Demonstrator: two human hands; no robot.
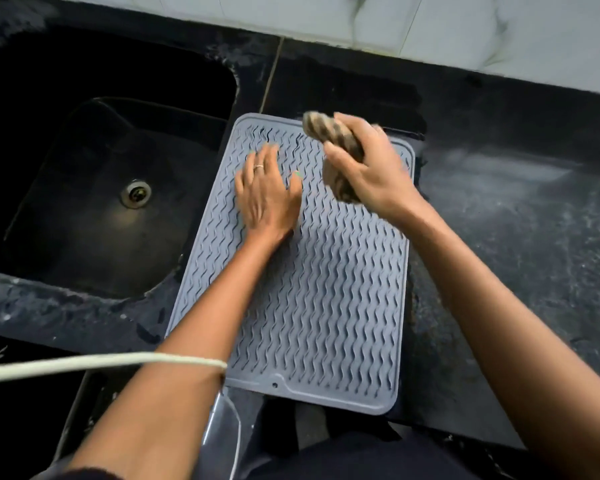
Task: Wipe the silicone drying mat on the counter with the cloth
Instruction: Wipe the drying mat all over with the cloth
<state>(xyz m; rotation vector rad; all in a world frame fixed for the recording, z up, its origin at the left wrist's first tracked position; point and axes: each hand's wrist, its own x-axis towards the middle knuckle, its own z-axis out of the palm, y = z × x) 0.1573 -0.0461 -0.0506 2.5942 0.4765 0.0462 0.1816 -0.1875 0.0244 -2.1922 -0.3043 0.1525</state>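
Note:
A grey silicone drying mat (312, 289) with wavy ridges lies lengthwise on the dark counter, right of the sink. My left hand (265, 192) rests flat on the mat's upper left part, fingers spread, a ring on one finger. My right hand (368, 168) grips a bunched brown striped cloth (329, 133) over the mat's far right corner. The cloth sticks out above and below my fist. Whether it touches the mat I cannot tell; the hand is blurred.
A black sink (94, 174) with a metal drain (136, 194) lies to the left. Dark speckled counter (516, 220) stretches right. White tiled wall (430, 26) runs behind. A pale cord (84, 365) crosses my left forearm. The mat's near edge overhangs the counter front.

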